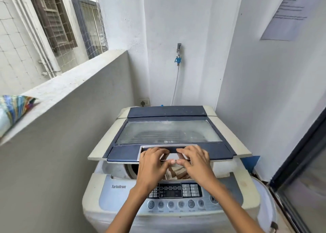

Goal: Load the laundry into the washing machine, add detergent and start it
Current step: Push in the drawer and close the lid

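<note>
— At six o'clock, is that the washing machine [116, 186]?
— Yes, with its lid [167, 134] tilted partly up and striped laundry [176, 173] showing in the drum [131, 170] beneath
— And the hands?
— Left hand [153, 164] and right hand [195, 162] both curl over the handle [172, 149], thumbs [172, 161] meeting underneath. A colourful pouch [12, 112] lies on the ledge [74, 84] at nine o'clock
</note>
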`<control>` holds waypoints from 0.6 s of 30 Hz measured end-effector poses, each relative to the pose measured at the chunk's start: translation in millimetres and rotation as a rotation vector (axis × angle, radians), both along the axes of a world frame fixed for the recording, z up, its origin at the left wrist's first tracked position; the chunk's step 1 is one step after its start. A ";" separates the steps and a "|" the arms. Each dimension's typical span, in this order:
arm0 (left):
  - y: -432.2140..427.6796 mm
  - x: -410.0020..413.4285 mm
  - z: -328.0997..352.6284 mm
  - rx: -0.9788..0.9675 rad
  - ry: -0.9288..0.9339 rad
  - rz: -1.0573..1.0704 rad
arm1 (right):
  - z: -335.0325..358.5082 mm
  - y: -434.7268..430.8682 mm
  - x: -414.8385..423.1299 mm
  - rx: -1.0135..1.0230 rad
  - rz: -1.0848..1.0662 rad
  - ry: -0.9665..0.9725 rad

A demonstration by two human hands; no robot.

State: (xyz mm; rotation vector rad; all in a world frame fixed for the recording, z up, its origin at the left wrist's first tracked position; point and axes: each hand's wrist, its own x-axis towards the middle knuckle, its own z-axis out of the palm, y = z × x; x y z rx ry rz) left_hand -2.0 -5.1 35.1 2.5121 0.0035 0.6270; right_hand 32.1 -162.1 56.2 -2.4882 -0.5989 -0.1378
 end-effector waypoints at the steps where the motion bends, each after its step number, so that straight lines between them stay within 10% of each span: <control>1: -1.1 -1.8 -4.1 -0.011 0.018 0.000 | -6.4 -0.3 -2.2 -0.005 -0.001 0.000; 18: -7.5 -15.3 -43.7 -0.079 0.186 0.028 | -57.4 -4.0 -7.6 -0.051 -0.009 -0.010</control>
